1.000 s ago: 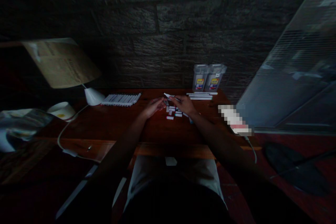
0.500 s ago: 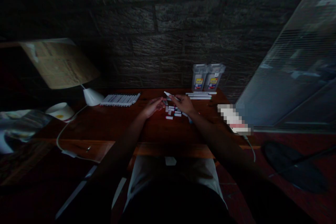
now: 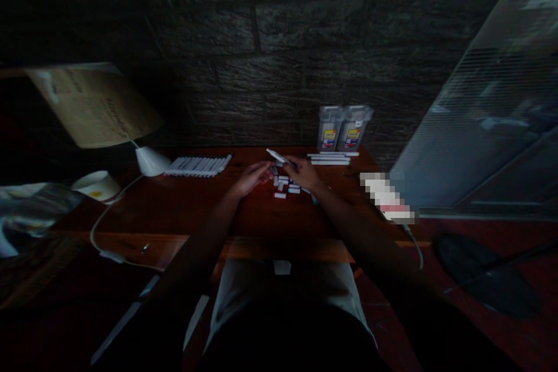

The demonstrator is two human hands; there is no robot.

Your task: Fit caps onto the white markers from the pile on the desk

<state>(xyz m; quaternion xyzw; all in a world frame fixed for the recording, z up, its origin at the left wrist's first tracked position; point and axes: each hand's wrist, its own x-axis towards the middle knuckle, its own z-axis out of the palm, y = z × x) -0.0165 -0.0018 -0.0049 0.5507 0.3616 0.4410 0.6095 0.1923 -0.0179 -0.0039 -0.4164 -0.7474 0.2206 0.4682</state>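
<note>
The grey stone-block wall (image 3: 279, 70) is dimly lit; outer edges are stretched; a whitish oblong object (image 3: 386, 196) is pixelated.

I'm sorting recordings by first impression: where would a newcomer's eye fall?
Likely the bright pixelated patch at the right end of the table, then the lamp at its left. At the middle, the right hand holds a white pen near loose caps, the left hand close by.

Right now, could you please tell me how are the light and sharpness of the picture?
Head view: dim throughout, nearly black at bottom centre; head view: lampshade slanted, likely from wide-angle stretching; head view: a mosaic covers the pale object at right; head view: the marker in the right hand shows its outline, any lettering unreadable.
</note>
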